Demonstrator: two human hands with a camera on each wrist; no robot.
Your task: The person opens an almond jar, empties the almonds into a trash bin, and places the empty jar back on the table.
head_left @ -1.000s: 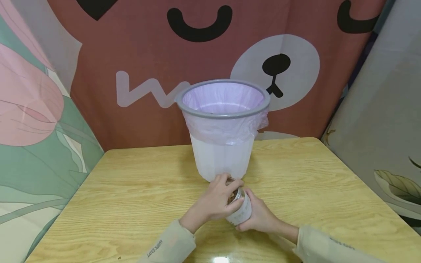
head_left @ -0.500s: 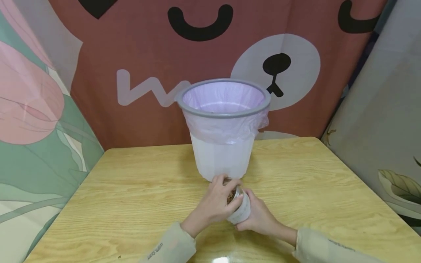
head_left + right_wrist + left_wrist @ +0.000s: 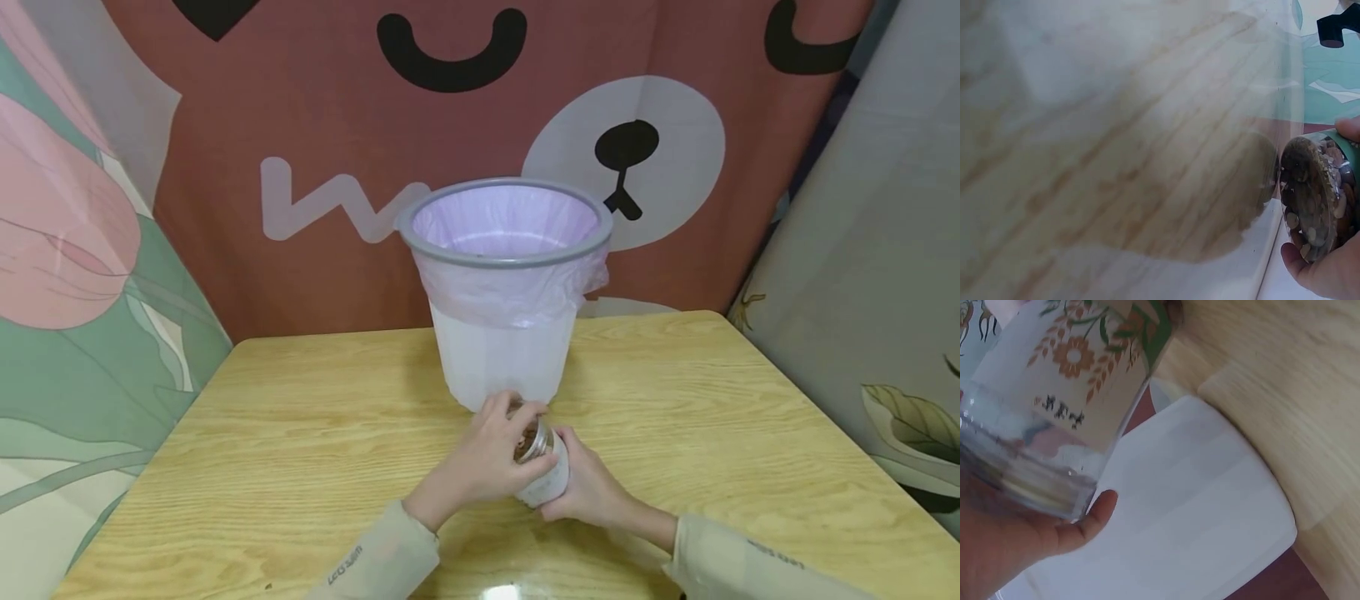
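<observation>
A clear jar [image 3: 553, 482] with a pale floral label is tilted above the table, its top toward my left hand. My left hand [image 3: 491, 454] grips the rim end, fingers spread round it; in the left wrist view, that hand's thumb [image 3: 1102, 509] lies at the edge of the clear rim. Whether a separate lid sits there I cannot tell. My right hand [image 3: 592, 492] holds the jar's body near the base. Small brown and pale pieces [image 3: 1325, 187] show through the base in the right wrist view; their kind is unclear.
Just beyond the hands stands a white bin [image 3: 502, 358] with a grey rim and a pinkish bag liner folded over it. The wooden table [image 3: 300, 433] ends at a printed cloth backdrop [image 3: 337, 283], with more printed cloth at both sides.
Both hands keep their grip on the jar. The jar and fingers shift only slightly, and the whole head view drifts a little.
</observation>
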